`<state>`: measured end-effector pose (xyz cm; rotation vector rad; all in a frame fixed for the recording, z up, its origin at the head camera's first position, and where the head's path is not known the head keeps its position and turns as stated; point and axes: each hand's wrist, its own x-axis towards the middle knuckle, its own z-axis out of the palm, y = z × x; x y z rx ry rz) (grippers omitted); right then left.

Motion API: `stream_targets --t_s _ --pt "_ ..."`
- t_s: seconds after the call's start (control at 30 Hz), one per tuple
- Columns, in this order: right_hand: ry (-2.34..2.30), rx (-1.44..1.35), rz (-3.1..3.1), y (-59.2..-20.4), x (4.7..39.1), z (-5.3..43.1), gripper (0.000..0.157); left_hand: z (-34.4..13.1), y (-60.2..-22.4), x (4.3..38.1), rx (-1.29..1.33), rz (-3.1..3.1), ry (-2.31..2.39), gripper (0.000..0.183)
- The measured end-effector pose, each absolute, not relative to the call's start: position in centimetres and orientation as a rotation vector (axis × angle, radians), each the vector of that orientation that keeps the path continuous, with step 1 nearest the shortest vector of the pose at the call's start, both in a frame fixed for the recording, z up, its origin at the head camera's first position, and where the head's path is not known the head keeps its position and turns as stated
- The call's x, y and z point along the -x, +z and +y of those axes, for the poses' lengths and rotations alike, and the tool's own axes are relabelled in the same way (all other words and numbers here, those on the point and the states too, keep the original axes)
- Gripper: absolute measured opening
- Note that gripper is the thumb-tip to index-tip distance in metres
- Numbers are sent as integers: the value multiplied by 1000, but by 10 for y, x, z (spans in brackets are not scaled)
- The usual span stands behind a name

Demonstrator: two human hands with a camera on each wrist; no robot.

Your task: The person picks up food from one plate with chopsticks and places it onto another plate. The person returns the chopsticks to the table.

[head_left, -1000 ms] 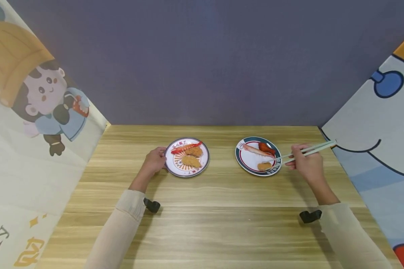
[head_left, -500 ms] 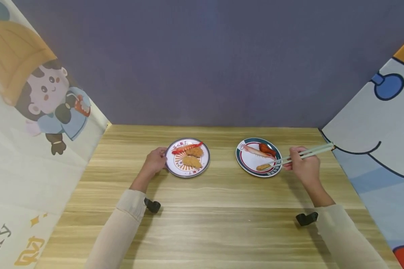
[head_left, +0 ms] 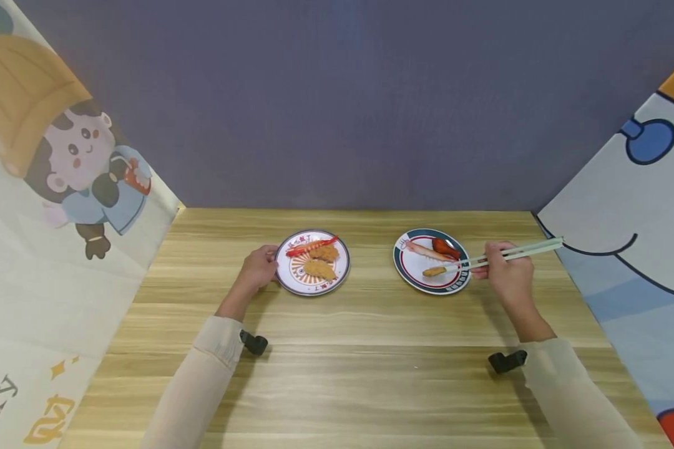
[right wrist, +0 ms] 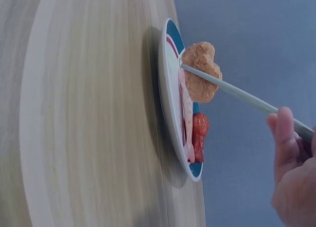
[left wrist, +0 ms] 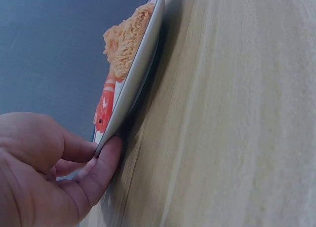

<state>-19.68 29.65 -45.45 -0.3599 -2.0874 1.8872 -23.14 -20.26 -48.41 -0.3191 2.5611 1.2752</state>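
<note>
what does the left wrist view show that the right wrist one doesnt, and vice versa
Only the left wrist view: the left hand pinching the thin-rimmed plate, with a red shrimp and breaded pieces on it.

Only the right wrist view: the right hand holding a pale green chopstick across another breaded piece, plus the teal-rimmed plate, pale shrimp and reddish-brown drumstick.

Both: the wooden tabletop and grey-blue wall.
</note>
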Motion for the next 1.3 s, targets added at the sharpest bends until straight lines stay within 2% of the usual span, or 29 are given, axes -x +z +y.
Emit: stream_targets --t_s 0.67,1.1,1.3 --pt "2099 311 -1981 -449 208 242 13 -202 -482 229 310 2570 1277 49" --pt "2141 204 -1999 -454 216 184 19 -201 -480 230 331 2540 1290 48" --pt "2200 197 -1991 -455 216 154 30 -202 -480 230 325 2538 1294 48"
